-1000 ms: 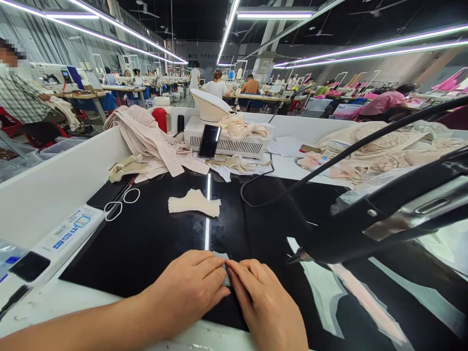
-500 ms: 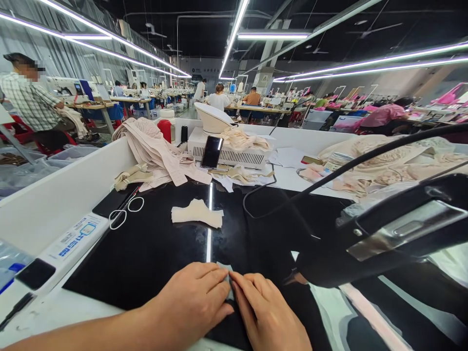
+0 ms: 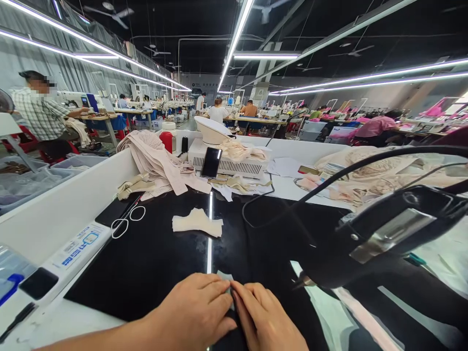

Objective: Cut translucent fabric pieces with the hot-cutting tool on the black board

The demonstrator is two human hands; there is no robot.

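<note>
Both hands meet low in the middle of the view, over the black work surface (image 3: 146, 258). A small grey-green piece of fabric (image 3: 224, 276) shows between their fingertips. My left hand (image 3: 199, 309) has its fingers bent together on the piece's left side. From the right, my right hand (image 3: 268, 317) pinches at the same piece, its index fingertip close to the left fingers. Most of the piece is hidden under the fingers. Farther forward lies a cream cut fabric piece (image 3: 197, 222), untouched by either hand.
A black machine arm (image 3: 365, 239) with a cable reaches in from the right. Scissors (image 3: 126, 222) and a white box (image 3: 78, 248) are at left. Behind stand a phone (image 3: 211, 162), beige fabric strips (image 3: 157, 161) and a white device (image 3: 228, 163). People sit farther off.
The whole view has tilted up slightly, so the table items sit lower in the picture. Both hands stay together on the grey-green piece, with little visible change in their grip.
</note>
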